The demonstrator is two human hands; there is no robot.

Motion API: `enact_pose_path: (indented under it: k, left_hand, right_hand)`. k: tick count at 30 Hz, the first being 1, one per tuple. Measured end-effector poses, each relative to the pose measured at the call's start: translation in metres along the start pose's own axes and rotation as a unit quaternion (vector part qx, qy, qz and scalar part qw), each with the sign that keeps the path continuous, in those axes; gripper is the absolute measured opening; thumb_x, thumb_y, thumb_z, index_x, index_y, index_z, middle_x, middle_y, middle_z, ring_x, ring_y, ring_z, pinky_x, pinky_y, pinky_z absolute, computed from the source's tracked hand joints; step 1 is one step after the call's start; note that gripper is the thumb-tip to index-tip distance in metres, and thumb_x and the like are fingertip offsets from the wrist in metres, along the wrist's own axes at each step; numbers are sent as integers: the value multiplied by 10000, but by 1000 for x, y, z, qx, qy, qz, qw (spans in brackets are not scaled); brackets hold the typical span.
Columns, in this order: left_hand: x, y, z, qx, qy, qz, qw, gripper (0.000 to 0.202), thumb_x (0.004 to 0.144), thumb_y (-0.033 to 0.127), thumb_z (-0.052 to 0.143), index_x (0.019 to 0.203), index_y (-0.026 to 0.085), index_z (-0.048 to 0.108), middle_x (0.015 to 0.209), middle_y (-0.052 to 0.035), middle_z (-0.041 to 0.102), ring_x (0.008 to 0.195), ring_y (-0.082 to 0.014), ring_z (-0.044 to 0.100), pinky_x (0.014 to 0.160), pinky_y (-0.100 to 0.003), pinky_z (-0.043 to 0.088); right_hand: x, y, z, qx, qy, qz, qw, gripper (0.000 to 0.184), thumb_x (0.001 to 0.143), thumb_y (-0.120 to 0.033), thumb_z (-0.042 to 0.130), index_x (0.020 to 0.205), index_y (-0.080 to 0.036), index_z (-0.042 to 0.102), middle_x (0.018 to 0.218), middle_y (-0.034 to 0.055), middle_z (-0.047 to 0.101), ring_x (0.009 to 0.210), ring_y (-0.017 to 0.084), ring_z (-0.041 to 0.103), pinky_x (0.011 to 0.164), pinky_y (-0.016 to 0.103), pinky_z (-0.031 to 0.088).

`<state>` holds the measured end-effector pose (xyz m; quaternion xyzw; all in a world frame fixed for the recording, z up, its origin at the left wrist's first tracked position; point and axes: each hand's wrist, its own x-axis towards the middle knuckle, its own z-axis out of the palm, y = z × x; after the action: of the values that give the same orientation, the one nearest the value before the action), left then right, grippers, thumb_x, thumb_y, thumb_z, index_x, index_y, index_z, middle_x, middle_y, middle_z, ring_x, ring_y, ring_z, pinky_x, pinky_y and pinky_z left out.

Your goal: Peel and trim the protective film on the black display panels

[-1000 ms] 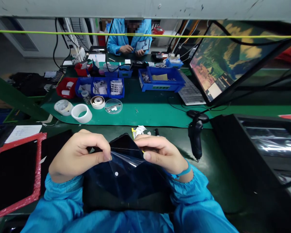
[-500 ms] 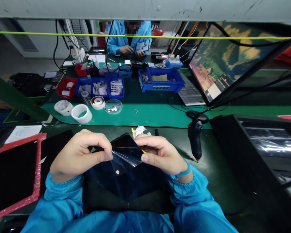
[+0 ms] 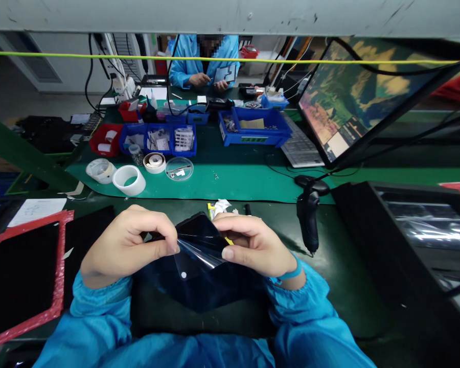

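A clear plastic film (image 3: 205, 254) is creased and stretched between my two hands, low over the bench. My left hand (image 3: 132, 243) pinches its left edge between thumb and forefinger. Thumb and fingers of my right hand (image 3: 255, 243) close on the film's other side. Behind and between the fingertips shows a glossy black panel corner (image 3: 201, 225); whether the fingers also grip it is unclear. One film corner bearing a white dot (image 3: 183, 275) hangs towards me. Below the hands lies a large dark, shiny sheet (image 3: 199, 296), its edges hard to make out.
A black electric screwdriver (image 3: 308, 222) lies to the right, near a monitor (image 3: 368, 102). Tape rolls (image 3: 129, 180) and blue parts bins (image 3: 253, 134) stand ahead. On the left is a red-wrapped black panel (image 3: 23, 271). Across the bench, a co-worker (image 3: 205, 66) handles a device.
The film has shifted slightly, and its white-dotted corner has moved a little down and left. Both hands keep nearly the same pose and pinch.
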<state>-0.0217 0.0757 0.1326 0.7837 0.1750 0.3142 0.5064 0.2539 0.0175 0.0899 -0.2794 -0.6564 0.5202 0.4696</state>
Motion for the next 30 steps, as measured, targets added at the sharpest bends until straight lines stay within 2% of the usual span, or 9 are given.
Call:
enact_pose_path:
  k: [3, 9, 12, 16, 20, 25, 30]
  left_hand:
    - [0, 0, 0, -3, 1, 5, 1000, 144, 962, 70, 725, 874, 181, 749, 771, -16, 764, 672, -119, 718, 633, -190, 539]
    - [1, 0, 1, 6, 11, 0, 1000, 131, 964, 104, 732, 857, 176, 753, 758, -26, 765, 654, -133, 723, 620, -202, 548]
    - [0, 0, 1, 11, 19, 3, 1000, 130, 950, 91, 743, 857, 181, 753, 758, -14, 763, 646, -119, 714, 612, -183, 539]
    - [0, -1, 2, 12, 42, -12, 999, 151, 912, 54, 765, 849, 190, 749, 767, 6, 761, 656, -102, 700, 613, -160, 523]
    - [4, 3, 5, 41, 73, -20, 996, 164, 899, 47, 754, 818, 190, 755, 729, 18, 749, 613, -89, 670, 581, -146, 504]
    - [7, 7, 9, 91, 107, -32, 989, 170, 883, 41, 730, 798, 184, 763, 724, 9, 758, 617, -104, 688, 589, -161, 510]
    - [9, 5, 11, 119, 112, -33, 986, 173, 893, 53, 721, 822, 207, 757, 735, 41, 756, 634, -86, 680, 598, -144, 496]
  right_hand:
    - [-1, 1, 1, 14, -4, 0, 1000, 363, 982, -366, 781, 1320, -235, 762, 1078, 75, 733, 941, 163, 681, 866, 293, 573]
    - [-4, 3, 5, 100, 1, 42, 994, 482, 972, -343, 798, 1422, -226, 674, 1351, 124, 728, 1178, 212, 732, 1033, 364, 597]
    - [-4, 4, 6, 89, 18, 43, 995, 509, 965, -364, 805, 1434, -226, 662, 1333, 125, 732, 1193, 217, 725, 1047, 368, 595]
    - [-6, 4, 3, 40, 49, 12, 998, 480, 975, -361, 792, 1426, -260, 662, 1269, 97, 725, 1122, 191, 717, 1017, 338, 595]
    - [-7, -1, -4, -36, 46, -32, 998, 365, 989, -324, 769, 1341, -263, 690, 1238, 94, 710, 1140, 206, 687, 980, 332, 589]
    - [-5, -7, -11, -164, 53, -54, 984, 269, 976, -299, 779, 1229, -236, 713, 1227, 116, 733, 1161, 250, 688, 948, 373, 593]
    - [-1, -6, -7, -231, 69, -76, 968, 152, 993, -261, 753, 1137, -227, 717, 1147, 106, 753, 1122, 250, 704, 989, 408, 571]
